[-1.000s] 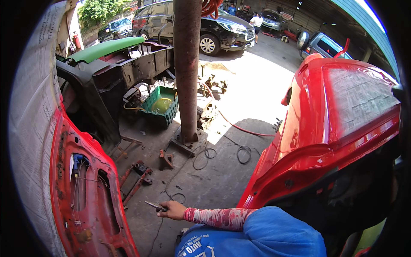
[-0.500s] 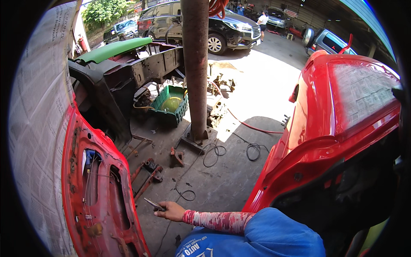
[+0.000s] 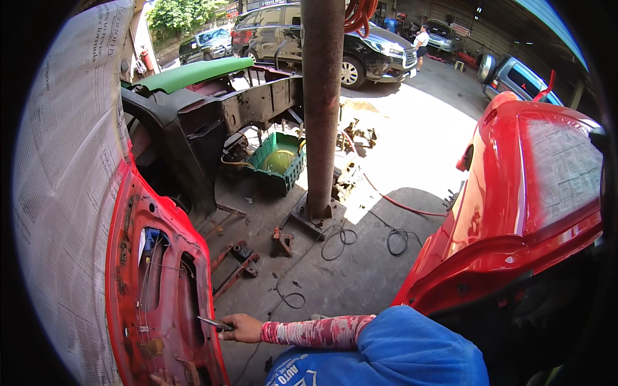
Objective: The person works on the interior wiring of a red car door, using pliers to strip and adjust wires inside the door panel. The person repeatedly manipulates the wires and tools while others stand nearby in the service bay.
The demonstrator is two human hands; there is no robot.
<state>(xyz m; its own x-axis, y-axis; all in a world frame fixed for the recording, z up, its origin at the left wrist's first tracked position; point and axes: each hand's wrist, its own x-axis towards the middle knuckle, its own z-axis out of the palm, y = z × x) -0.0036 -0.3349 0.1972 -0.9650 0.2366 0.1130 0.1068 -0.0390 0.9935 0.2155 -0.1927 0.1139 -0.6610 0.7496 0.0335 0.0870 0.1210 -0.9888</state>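
My right hand [image 3: 243, 328] is closed around a slim dark metal hand tool [image 3: 214, 323] whose exact kind I cannot make out. The tool's tip points left, over the inner edge of a red car door [image 3: 168, 309]. The door's bare inner side shows cut-outs, thin rods and a blue part [image 3: 152, 239]. Low on the door, at the picture's bottom edge, fingers of my left hand [image 3: 161, 379] show, spread against the panel; the rest is cut off. Newspaper sheets [image 3: 71, 193] cover the door's window area.
A red car body [image 3: 463, 251] with a papered window stands at right. A steel post [image 3: 322, 116] rises mid-view beside a green crate [image 3: 283, 177]. Jack stands [image 3: 281, 243], a floor jack [image 3: 241, 260], loose cables [image 3: 338, 241] and a red hose [image 3: 405, 207] lie on the floor.
My right hand has moved left with the tool, bringing its tip to the door. Fingers of my left hand now show at the door's bottom. The whole scene has shifted right.
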